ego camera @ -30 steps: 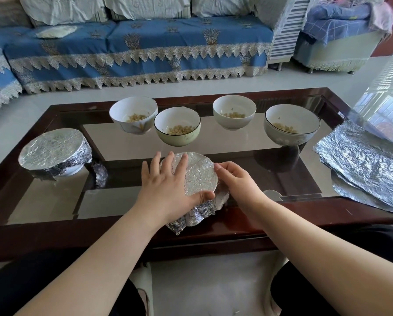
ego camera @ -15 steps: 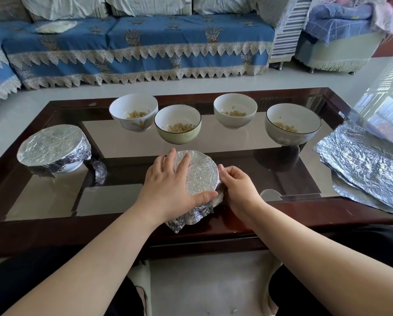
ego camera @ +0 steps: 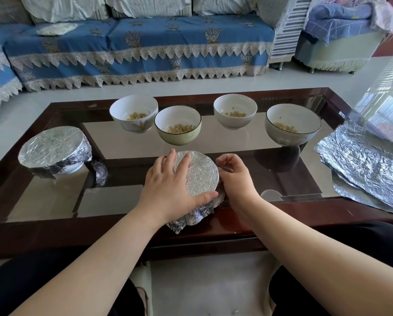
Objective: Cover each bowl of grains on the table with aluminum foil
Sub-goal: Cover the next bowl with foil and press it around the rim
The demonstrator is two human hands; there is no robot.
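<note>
A bowl wrapped in crinkled foil (ego camera: 200,176) stands near the front edge of the glass table (ego camera: 54,226). My left hand (ego camera: 168,188) lies flat on its top, fingers straight, with the thumb along the near rim. My right hand (ego camera: 236,179) is at the bowl's right side, its fingers curled onto the foil at the rim. Loose foil hangs below the bowl toward me. Several uncovered bowls of yellow grains stand in a row behind: a white one (ego camera: 122,110), a green one (ego camera: 179,135), another white one (ego camera: 235,124) and a grey one (ego camera: 282,135).
Another foil-covered bowl (ego camera: 51,148) sits at the table's left, with a small foil scrap (ego camera: 99,171) beside it. A stack of foil sheets (ego camera: 368,160) lies at the right end. A blue sofa (ego camera: 145,49) stands beyond the table.
My right hand has slid from the bowl's near right side up along the rim, and its fingers have curled in more. My left hand has stayed pressed on top.
</note>
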